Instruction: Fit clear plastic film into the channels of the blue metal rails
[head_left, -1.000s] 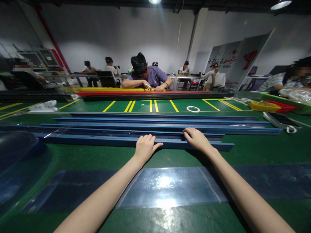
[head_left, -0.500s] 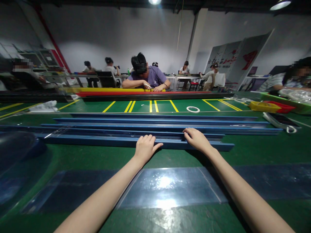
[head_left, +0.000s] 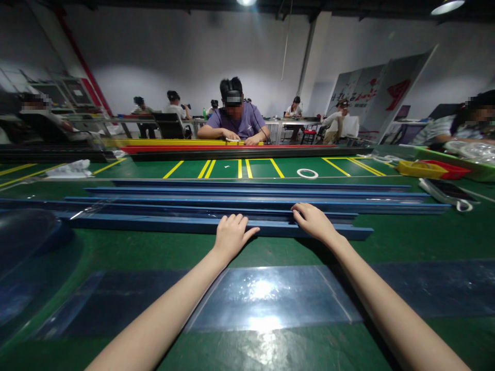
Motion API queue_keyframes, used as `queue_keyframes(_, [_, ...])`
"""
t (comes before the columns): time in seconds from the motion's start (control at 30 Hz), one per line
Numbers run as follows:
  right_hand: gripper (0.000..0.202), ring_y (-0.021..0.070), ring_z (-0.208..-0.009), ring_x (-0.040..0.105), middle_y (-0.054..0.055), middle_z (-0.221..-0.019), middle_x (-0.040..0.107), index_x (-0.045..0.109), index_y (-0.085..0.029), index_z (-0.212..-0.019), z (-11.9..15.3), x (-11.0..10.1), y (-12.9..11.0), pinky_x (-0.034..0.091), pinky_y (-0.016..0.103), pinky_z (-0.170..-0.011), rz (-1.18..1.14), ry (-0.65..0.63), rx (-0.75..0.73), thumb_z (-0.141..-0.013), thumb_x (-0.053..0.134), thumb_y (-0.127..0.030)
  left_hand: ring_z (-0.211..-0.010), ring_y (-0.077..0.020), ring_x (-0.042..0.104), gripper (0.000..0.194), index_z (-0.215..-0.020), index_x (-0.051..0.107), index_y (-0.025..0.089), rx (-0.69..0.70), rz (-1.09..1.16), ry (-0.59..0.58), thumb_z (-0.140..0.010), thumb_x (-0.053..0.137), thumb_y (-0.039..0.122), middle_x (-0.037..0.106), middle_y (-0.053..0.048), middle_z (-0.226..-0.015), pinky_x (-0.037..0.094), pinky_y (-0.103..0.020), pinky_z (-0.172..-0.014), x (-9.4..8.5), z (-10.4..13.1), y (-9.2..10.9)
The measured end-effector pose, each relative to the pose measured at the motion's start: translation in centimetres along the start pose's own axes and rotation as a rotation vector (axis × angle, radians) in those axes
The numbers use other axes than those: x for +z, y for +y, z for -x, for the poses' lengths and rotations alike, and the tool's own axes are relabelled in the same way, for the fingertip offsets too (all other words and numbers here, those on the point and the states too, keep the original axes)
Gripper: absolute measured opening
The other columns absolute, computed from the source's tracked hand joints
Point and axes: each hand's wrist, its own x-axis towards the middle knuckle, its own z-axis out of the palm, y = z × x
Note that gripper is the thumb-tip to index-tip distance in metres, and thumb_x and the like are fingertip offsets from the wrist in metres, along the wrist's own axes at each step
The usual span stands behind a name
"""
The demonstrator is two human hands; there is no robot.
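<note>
left hand [head_left: 232, 234]: fingers over near rail [head_left: 154, 224], thumb out; tightness can't tell
right hand [head_left: 315, 221]: half-curled over it, fingers partly hidden; hold can't tell
near rail: on table [head_left: 270, 251], before other rails [head_left: 406, 208]
risk: uneven pushing might skew it, scuffing the others

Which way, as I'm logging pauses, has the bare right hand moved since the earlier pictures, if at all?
No: the bare right hand shows no shift against the straight yellow stripes on the green table.

The head view looks forward and down from close above the green table [head_left: 150, 251], reaching the far wall [head_left: 174, 46].
</note>
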Motion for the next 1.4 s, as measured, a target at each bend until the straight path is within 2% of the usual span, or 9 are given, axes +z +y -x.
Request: queue_keyframes(1.4, [0.027,0.0168,-0.088,0.056,0.007,-0.092,0.063,0.059,-0.018,-0.091,-0.14,0.15,0.21,0.038,0.024,-0.076,0.015,-0.007,0.005,-0.084,0.033,-0.024,-0.07,-0.0183,0.051,0.041,-0.071,0.057,0.017,0.012,-0.026,0.013,-0.083,0.038,0.051,0.06,-0.004,-0.071,0.026,-0.031,-0.062,0.17,0.01,-0.02])
